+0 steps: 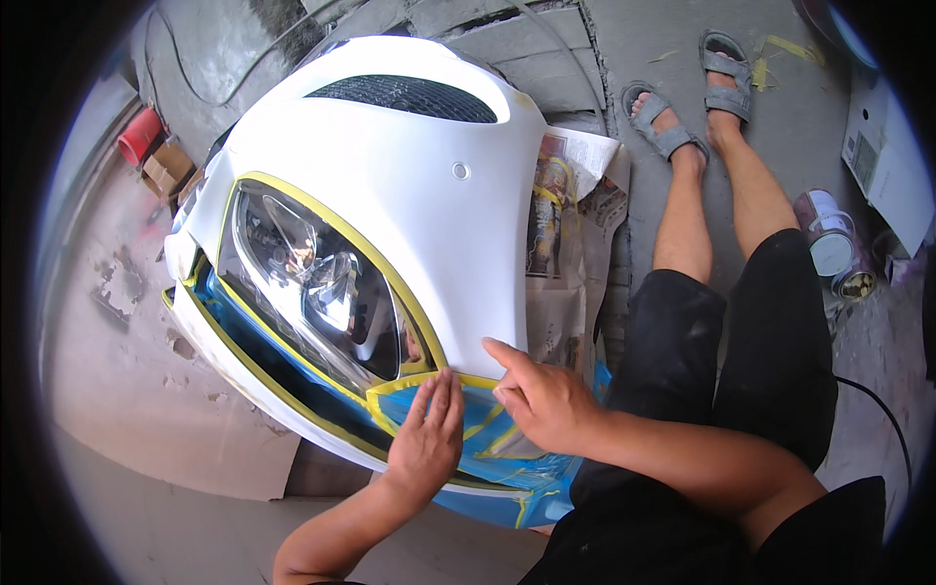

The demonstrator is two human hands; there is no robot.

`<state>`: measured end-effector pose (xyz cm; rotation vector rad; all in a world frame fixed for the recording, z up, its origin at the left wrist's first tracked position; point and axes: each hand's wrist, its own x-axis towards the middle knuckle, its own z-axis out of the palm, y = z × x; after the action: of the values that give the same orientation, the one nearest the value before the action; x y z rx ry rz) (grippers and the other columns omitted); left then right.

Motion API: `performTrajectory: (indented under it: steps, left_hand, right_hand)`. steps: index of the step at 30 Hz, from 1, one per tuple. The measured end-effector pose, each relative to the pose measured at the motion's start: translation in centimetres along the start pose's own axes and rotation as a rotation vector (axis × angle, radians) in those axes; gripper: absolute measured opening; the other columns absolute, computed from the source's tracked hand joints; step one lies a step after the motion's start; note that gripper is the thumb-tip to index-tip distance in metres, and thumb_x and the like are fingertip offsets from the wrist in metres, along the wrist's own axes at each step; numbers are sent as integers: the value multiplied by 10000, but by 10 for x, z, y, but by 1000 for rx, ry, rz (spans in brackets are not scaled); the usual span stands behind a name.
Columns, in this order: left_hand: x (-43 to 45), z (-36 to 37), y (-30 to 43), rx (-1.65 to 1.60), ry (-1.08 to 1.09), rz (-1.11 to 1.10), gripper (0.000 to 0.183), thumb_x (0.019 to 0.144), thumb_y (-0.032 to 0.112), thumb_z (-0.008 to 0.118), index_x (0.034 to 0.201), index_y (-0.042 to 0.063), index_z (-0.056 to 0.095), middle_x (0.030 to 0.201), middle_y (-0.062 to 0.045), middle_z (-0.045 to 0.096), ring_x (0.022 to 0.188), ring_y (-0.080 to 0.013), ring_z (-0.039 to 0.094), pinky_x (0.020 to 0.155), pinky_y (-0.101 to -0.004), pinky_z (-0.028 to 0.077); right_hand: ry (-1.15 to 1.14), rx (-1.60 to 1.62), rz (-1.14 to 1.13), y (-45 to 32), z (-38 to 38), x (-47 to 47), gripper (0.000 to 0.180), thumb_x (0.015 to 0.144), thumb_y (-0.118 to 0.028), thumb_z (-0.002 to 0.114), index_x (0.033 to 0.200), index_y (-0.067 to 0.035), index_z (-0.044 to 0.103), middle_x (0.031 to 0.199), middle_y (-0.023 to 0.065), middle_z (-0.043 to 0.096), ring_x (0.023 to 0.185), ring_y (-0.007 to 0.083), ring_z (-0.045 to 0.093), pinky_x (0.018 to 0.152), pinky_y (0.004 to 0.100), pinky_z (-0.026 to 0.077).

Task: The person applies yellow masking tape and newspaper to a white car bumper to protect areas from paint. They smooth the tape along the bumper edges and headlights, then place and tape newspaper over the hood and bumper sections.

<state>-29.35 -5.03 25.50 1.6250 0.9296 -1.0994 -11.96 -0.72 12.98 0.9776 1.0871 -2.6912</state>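
Observation:
A white car front end [468, 241] lies before me, its headlight [322, 285] edged with yellow masking tape [344, 223]. My left hand [437, 417] rests with extended fingertips on the tape at the headlight's lower corner; I see nothing in it. Just right of it is my right hand [537, 398], its index finger reaching onto the white panel and its thumb apart, near the taped upper edge of blue masking film [482, 420]. Its curled fingers are partly hidden. A long opening below the headlight is lined with blue film and yellow tape.
Newspaper sheets [556, 307] hang beside the panel's right edge. Paint cans [830, 241] and a white box [888, 161] stand at the far right. A red bucket [140, 137] and cardboard box [168, 167] are at upper left. A hose [219, 101] crosses the floor.

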Motion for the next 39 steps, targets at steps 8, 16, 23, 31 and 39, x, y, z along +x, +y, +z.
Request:
performTrajectory:
  steps: [8, 16, 23, 31, 39]
  left_hand:
    - [-12, -8, 2, -298, 96, 9, 433, 847, 180, 544, 1195, -73, 588, 1300, -244, 535, 1285, -363, 487, 1133, -485, 309]
    - [55, -30, -82, 24, 112, -555, 818, 905, 544, 525, 1472, -20, 351, 1554, -184, 294, 1484, -306, 184, 1194, -523, 66]
    - [73, -57, -155, -108, 2, -887, 792, 972, 569, 349, 1531, 23, 223, 1601, -152, 206, 1504, -295, 98, 1206, -480, 21]
    - [31, -15, -28, 104, 101, -572, 615, 938, 301, 400, 1449, -41, 386, 1571, -187, 270, 1480, -304, 194, 1200, -489, 104]
    - [-22, 10, 107, -283, -37, -442, 521, 933, 245, 395, 1359, -27, 516, 1495, -177, 412, 1466, -310, 223, 1191, -493, 118]
  right_hand:
    - [27, -108, 26, 6, -28, 6, 562, 876, -51, 592, 1408, -58, 413, 1002, 143, 676, 951, 351, 641, 834, 440, 506]
    - [46, -189, 52, -5, -57, 10, 589, 855, -47, 605, 1405, -45, 392, 1126, 140, 658, 1047, 351, 622, 889, 429, 504]
    - [106, -236, 43, -13, -80, 12, 605, 844, -32, 614, 1405, -50, 388, 1131, 141, 662, 1033, 352, 632, 887, 410, 508]
    - [97, -370, 30, -55, -111, 1, 647, 819, -34, 640, 1413, -52, 385, 1156, 159, 644, 1061, 354, 624, 905, 403, 500]
    - [106, -696, -116, -125, -151, -26, 707, 797, -26, 667, 1442, -74, 383, 1166, 140, 632, 869, 253, 617, 822, 355, 505]
